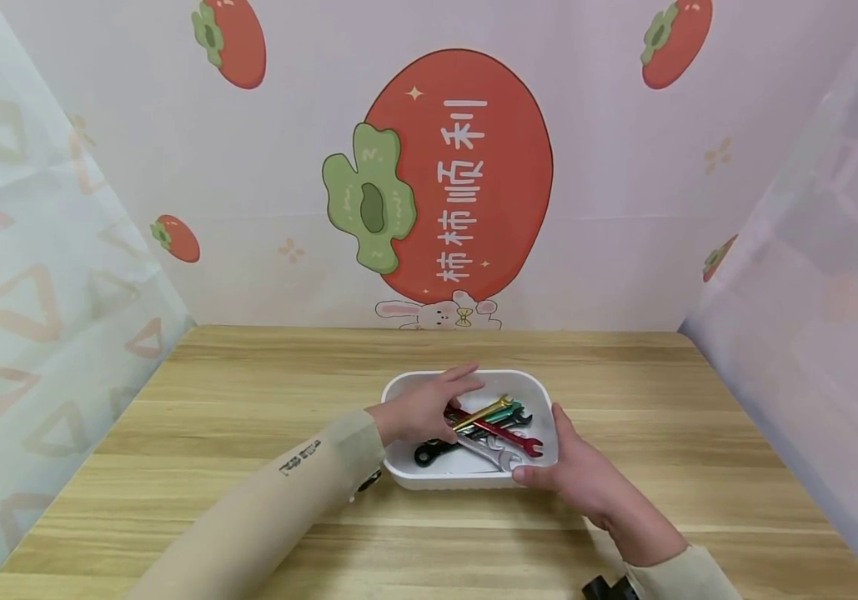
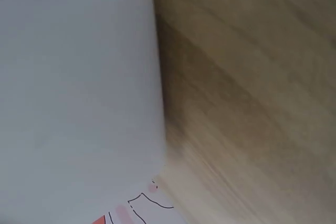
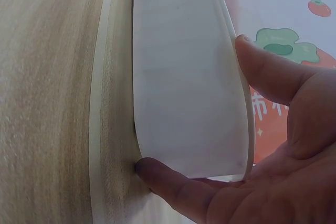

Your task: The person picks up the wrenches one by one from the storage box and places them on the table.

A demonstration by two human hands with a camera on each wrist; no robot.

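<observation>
A white plastic basin [image 1: 444,482] sits on the table, holding several open-ended wrenches. A gold wrench [image 1: 484,412] lies across a red wrench [image 1: 509,435], with green, black and silver ones around them. My left hand [image 1: 417,412] reaches over the basin's left side, thumb and index at the wrenches' near ends, other fingers stretched out; I cannot tell whether it pinches them. My right hand [image 1: 586,467] grips the basin's right end. In the right wrist view its thumb [image 3: 268,69] presses the rim and a finger [image 3: 173,184] reaches the lower edge.
The wooden table [image 1: 263,375] surrounds the basin and meets a printed cloth backdrop [image 1: 594,275] at its far edge. Cloth sides rise at left and right. In the left wrist view, the basin's pale wall [image 2: 79,93] fills much of the picture.
</observation>
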